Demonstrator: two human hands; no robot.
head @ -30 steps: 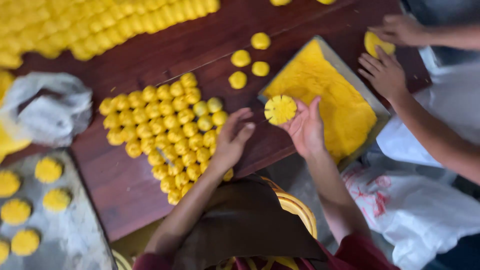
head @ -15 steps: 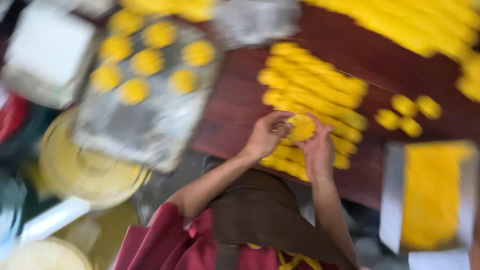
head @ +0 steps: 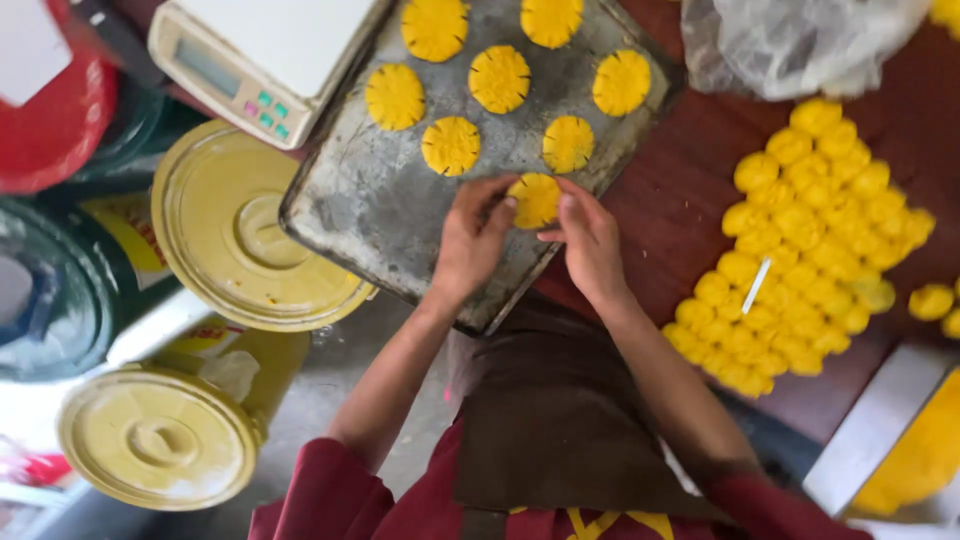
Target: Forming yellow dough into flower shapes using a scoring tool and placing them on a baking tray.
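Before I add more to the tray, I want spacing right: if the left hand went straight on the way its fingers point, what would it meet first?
Probably the scored yellow disc just beyond the left hand.

scale [head: 262,52] left of tray [head: 380,215], dough balls [head: 815,235] right

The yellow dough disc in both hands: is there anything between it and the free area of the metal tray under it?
Nothing visible. The left hand and right hand hold the dough disc over bare metal of the tray; the other discs lie farther up.

Wooden table [head: 690,215]: tray [head: 360,205], dough balls [head: 810,240]
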